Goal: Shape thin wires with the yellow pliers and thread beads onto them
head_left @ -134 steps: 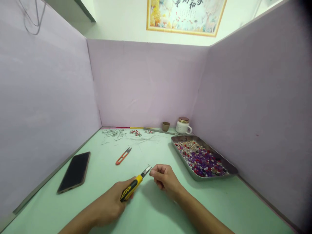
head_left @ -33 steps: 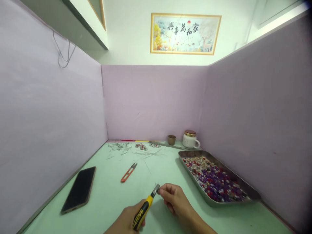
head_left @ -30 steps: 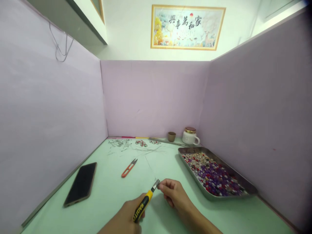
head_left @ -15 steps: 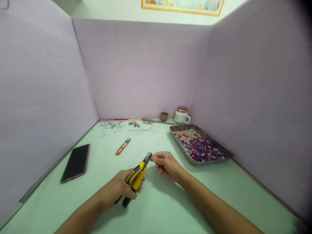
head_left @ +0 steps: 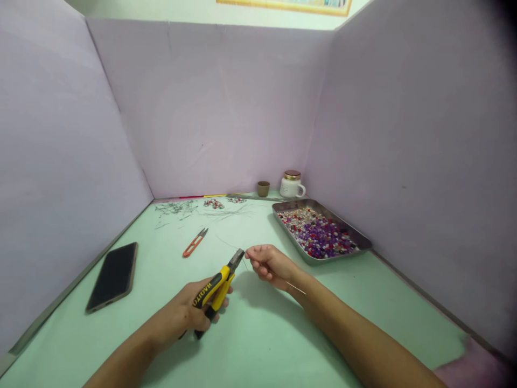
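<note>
My left hand (head_left: 191,310) is wrapped round the yellow and black handles of a pair of pliers (head_left: 218,291), whose jaws point up and to the right. Just beyond the jaw tips, the thumb and fingers of my right hand (head_left: 271,265) pinch a thin wire (head_left: 245,264). Fine stretches of it show below the fingertips and beside my right wrist. Whether the jaws grip the wire is too small to make out. Orange-handled thread snips (head_left: 195,243) lie on the table beyond the pliers.
A metal tray (head_left: 297,242) of mixed beads stands at the right. Cut wire pieces (head_left: 175,208) and beaded pieces (head_left: 214,204) lie at the back, near a small brown cup (head_left: 263,188) and a lidded white mug (head_left: 291,186). A phone (head_left: 113,277) lies left. Pale partitions (head_left: 214,108) enclose the table.
The camera view has swung slightly, so everything sits further left in the picture. Both hands keep their holds, and a bright line of wire now shows by my right wrist.
</note>
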Demonstrator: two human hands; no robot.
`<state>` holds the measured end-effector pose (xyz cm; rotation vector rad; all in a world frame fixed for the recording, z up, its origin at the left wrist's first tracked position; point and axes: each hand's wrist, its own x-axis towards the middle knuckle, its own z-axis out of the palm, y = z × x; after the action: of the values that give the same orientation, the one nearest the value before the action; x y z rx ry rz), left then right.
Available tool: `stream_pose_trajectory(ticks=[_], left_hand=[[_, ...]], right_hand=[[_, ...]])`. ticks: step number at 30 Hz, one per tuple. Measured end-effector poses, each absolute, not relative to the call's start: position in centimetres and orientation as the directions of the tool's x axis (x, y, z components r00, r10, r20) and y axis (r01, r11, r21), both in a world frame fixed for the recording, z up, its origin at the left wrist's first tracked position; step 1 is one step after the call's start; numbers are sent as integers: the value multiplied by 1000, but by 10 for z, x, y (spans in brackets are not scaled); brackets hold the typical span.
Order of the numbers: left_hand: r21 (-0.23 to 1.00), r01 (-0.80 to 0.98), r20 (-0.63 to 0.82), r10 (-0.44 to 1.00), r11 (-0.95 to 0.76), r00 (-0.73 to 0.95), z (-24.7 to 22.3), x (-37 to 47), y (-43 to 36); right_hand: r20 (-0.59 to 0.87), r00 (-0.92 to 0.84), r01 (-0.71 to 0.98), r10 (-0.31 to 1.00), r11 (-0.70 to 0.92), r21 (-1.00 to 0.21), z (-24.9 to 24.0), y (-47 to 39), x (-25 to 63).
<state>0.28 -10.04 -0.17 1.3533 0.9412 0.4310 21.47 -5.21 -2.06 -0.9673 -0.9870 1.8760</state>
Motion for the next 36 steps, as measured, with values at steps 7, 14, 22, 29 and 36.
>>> stream_pose_trajectory(ticks=[7, 14, 22, 29, 36], left_hand=[[945, 230, -323, 754, 231, 572, 3, 8, -104], [944, 270, -314, 772, 191, 553, 1, 7, -103], [945, 321, -245, 788, 63, 565, 1, 9, -104], [891, 450, -223, 814, -53, 537, 0, 7, -104], [630, 708, -71, 884, -320, 462, -11, 10, -107]], right_hand=[[-214, -328, -259, 920, -305, -916, -23, -53, 215], [-227, -311, -211, 923, -300, -930, -21, -55, 212], [-216, -289, -181, 933, -275, -944, -19, -57, 210], [-216, -276, -146, 937, -263, -954, -20, -57, 208], [-230, -184, -23, 956, -238, -971, -24, -54, 206]])
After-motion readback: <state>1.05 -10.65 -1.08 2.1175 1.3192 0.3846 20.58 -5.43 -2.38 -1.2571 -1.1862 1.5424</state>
